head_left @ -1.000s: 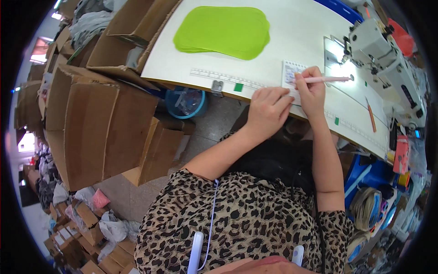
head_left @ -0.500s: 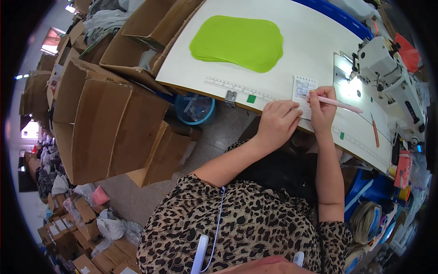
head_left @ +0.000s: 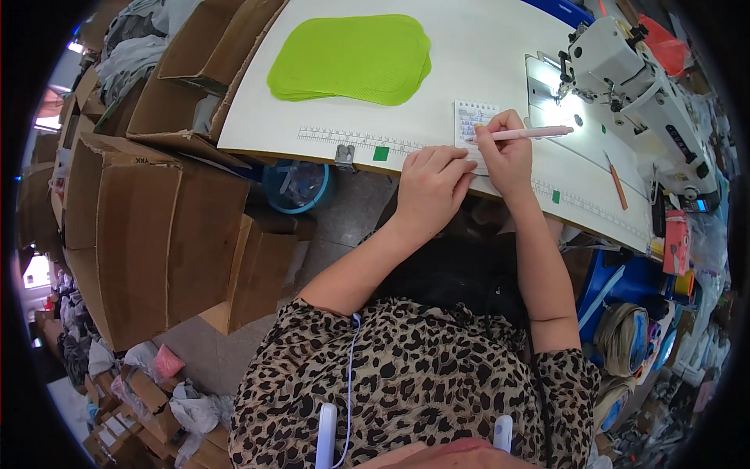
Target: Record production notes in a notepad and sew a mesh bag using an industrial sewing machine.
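Small white spiral-bound notepad (head_left: pixel 471 125): lies flat near the front edge of the white worktable (head_left: pixel 484 55), just left of the lit sewing-machine bed, with blue writing visible on the upper part of the page; how much of the sheet is filled cannot be told.
Right hand (head_left: pixel 506 152): fingers pinched around a pale pink pen (head_left: pixel 531 133), tip on the page.
Left hand (head_left: pixel 430 184): fingers loosely curled, resting on the table edge and the notepad's lower corner, grasping nothing.
Judged progress: writing looks partly done, entry not finished, pen not yet set down.
Nearby: lime-green rubbery mats (head_left: pixel 351 59) stacked; white industrial sewing machine (head_left: pixel 637 94); brown cardboard boxes (head_left: pixel 148 227).
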`<state>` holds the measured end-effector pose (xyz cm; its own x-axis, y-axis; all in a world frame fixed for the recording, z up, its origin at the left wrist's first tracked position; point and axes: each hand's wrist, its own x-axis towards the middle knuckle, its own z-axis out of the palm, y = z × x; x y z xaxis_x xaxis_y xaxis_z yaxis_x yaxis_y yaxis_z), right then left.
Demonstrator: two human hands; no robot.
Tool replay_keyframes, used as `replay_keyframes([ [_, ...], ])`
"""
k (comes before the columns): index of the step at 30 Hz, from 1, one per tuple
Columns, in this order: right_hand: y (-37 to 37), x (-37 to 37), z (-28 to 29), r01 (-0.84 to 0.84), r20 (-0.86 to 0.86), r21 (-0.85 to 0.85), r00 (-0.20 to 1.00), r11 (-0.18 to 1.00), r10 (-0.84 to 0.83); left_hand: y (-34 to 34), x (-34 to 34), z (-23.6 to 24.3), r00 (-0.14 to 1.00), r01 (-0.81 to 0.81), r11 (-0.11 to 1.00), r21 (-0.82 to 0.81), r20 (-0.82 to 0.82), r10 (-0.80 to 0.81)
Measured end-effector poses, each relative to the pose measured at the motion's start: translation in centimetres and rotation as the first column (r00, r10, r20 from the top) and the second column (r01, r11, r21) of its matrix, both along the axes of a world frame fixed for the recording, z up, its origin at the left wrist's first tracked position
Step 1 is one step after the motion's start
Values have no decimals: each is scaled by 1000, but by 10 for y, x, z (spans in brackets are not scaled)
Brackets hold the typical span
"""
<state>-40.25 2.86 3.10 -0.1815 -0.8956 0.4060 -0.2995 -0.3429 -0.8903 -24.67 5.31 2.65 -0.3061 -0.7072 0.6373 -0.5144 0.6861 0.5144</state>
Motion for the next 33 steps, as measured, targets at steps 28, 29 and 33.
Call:
replay_keyframes([
  [28, 3, 2, 5, 1, 7, 26, 1000, 1000, -1, 5, 1, 9, 999, -2, 1000, 28, 35, 1],
  [29, 4, 2, 6, 5, 9, 28, 1000, 1000, -5, 5, 1, 10, 999, 2, 1000, 30, 37, -3],
  [33, 2, 0, 7, 0, 5, 39, 1000, 999, 0, 3, 0, 11, 999, 8, 999, 33, 35, -9],
])
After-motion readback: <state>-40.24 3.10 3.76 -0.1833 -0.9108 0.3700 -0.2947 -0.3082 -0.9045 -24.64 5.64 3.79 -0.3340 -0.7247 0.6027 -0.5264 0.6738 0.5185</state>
